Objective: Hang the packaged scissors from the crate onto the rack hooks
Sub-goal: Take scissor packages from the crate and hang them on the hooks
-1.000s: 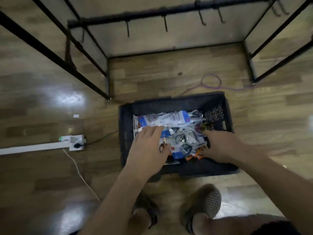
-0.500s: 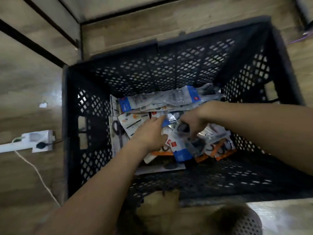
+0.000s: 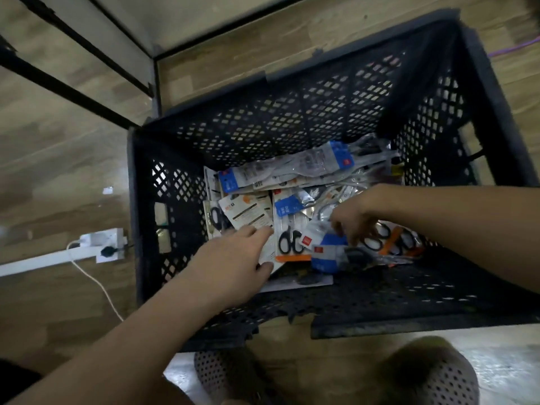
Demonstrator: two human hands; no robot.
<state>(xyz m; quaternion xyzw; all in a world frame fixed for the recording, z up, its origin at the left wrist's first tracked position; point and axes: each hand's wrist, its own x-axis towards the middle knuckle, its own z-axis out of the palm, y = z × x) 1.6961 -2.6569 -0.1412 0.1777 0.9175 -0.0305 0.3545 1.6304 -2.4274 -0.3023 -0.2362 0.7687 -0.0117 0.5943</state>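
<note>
The black perforated crate (image 3: 292,112) stands on the wooden floor in front of me, with several packaged scissors in a loose pile on its bottom. My left hand (image 3: 233,258) reaches in from the near left and pinches the left edge of a white card pack of black-handled scissors (image 3: 289,241) between fingers and thumb. Coming in from the right, my right hand (image 3: 350,217) has its fingers curled down onto a clear, blue-topped pack (image 3: 327,252). A long blue-ended pack (image 3: 292,168) lies at the back. Only lower bars of the black rack (image 3: 73,92) show; its hooks are out of view.
A white power strip (image 3: 99,244) with a plug and a white cable lies on the floor left of the crate. My feet in perforated slippers (image 3: 432,381) stand at the crate's near side. A purple cable (image 3: 520,46) runs at the top right.
The view has dropped close over the crate, so the rack's hooks have left the frame. Both hands went deeper into the pile; the left drew back onto the white card pack.
</note>
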